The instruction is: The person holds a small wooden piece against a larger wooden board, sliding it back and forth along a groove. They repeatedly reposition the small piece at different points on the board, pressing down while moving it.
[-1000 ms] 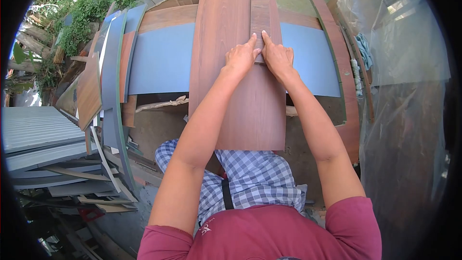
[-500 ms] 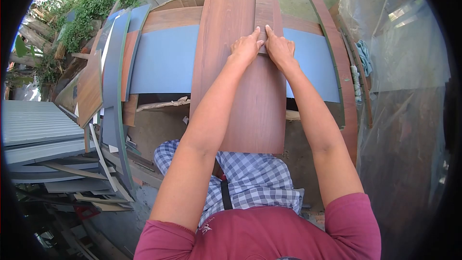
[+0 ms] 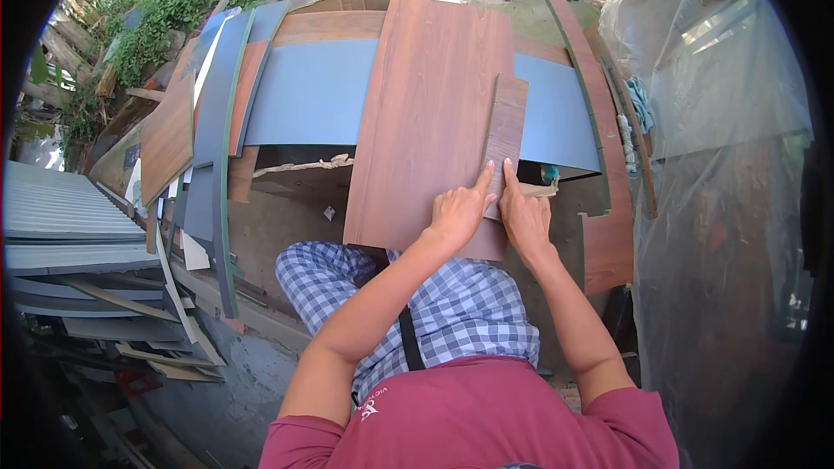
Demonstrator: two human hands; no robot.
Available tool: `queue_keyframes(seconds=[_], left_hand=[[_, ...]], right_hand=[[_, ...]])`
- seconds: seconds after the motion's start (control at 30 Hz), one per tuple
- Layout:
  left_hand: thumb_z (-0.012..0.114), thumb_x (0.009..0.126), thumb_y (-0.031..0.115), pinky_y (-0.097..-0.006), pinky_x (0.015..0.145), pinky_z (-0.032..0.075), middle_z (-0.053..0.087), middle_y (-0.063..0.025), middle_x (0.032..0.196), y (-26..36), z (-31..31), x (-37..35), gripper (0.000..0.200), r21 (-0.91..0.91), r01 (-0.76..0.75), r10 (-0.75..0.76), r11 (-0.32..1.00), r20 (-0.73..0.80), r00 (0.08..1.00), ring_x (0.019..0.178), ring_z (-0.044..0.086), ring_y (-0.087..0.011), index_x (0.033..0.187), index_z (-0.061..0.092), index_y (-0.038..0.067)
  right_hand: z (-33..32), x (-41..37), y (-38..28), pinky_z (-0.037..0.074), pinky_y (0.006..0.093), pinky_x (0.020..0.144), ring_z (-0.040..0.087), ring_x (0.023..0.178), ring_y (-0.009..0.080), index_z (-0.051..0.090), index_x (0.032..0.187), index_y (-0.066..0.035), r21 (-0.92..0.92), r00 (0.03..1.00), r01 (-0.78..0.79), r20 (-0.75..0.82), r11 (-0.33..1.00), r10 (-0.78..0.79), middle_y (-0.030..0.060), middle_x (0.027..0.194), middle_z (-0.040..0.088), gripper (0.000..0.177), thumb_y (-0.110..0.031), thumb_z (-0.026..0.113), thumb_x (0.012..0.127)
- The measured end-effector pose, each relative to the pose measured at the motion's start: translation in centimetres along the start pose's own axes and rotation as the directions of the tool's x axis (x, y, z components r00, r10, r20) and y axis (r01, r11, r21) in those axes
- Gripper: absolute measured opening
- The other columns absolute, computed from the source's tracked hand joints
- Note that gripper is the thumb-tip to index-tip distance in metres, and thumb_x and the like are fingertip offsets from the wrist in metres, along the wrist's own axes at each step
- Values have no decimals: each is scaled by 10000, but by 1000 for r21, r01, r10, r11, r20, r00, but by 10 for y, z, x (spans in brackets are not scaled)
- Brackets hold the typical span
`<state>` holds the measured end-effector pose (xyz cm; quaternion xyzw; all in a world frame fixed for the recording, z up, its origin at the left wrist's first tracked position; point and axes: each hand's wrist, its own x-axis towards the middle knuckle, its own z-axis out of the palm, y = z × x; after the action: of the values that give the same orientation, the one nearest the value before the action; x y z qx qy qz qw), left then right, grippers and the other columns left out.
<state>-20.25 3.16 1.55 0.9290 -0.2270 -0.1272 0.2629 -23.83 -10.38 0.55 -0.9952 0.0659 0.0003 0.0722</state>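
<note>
Head view: the narrow strip (image 3: pixel 505 135) runs lengthwise away along the brown board (image 3: pixel 426 113), with the left hand (image 3: pixel 456 217) and right hand (image 3: pixel 527 219) pressing its near end, forefingers outstretched, gripping nothing.

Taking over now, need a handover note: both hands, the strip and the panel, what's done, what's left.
Left hand: open, index fingertip pressing the near end of the narrow wood-grain strip.
Right hand: open, index fingertip on the same end, beside the left.
Things: the strip lies flat on the large wood-grain panel, along its right edge, its far end slightly past that edge. The panel rests across a grey board.
Done: strip on the panel, both hands on it.
Left: strip neither gripped nor lifted off the panel.
</note>
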Motion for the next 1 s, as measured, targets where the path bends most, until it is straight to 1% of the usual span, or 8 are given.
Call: queue_keyframes(seconds=[0.17,0.3,0.4,0.5,0.57,0.7,0.87,1.0], left_hand=[[492,878,324,-472,525,484,583,-204,580,8,11,-59,528,-20,-8,8,1000,22,1000,548,594,-383,1349,332,148],[495,876,315,-473,517,480,580,-207,576,8,8,-71,539,-41,17,-15,999,37,999,545,594,-379,1355,316,145],[496,876,311,-478,514,478,581,-208,576,7,6,-61,543,-27,21,-21,999,23,1000,544,593,-381,1357,310,141],[499,875,311,-481,532,480,585,-211,589,3,3,-37,539,-21,27,-26,999,15,1000,562,595,-387,1350,317,133],[499,875,309,-481,546,481,588,-218,603,0,-2,-15,536,-14,25,-25,1000,18,1000,579,598,-392,1347,321,128],[495,877,318,-486,607,484,608,-238,684,-2,-12,38,525,12,32,-32,999,14,999,662,610,-397,1340,334,129],[476,884,338,-481,676,483,624,-235,768,-2,-23,107,520,61,70,-72,996,23,997,750,614,-393,1345,334,142],[458,892,338,-478,752,465,623,-239,866,-5,-27,155,511,102,82,-82,991,-6,997,847,600,-392,1350,331,153]], right_hand=[[-4,-63,-8,342,331,526,481,346,217,425,1293,-75,42,997,67,-49,997,-65,100,440,522,516,-132,530,792],[-12,-69,-15,358,346,514,496,378,244,415,1295,-49,50,996,84,12,995,-85,134,464,522,481,-137,502,831],[-6,-58,-13,324,325,541,487,355,209,432,1287,-75,25,993,113,-37,993,-112,98,439,519,511,-132,527,788],[-1,-32,-9,327,332,543,494,362,212,438,1282,-79,3,994,102,-41,995,-102,103,447,526,494,-140,516,798],[2,-10,-5,329,338,546,512,374,218,447,1273,-84,-9,987,112,-111,994,-113,107,453,535,470,-158,507,812],[0,43,2,346,351,564,548,411,247,447,1273,-107,-34,998,32,-45,999,-33,117,479,557,456,-176,500,825],[0,111,16,384,408,632,607,551,305,419,1295,-142,67,998,-7,-65,998,12,145,598,615,471,-195,490,832],[-6,156,23,389,421,653,627,637,313,415,1298,-138,106,999,-26,-43,994,31,162,668,633,475,-198,491,833]])
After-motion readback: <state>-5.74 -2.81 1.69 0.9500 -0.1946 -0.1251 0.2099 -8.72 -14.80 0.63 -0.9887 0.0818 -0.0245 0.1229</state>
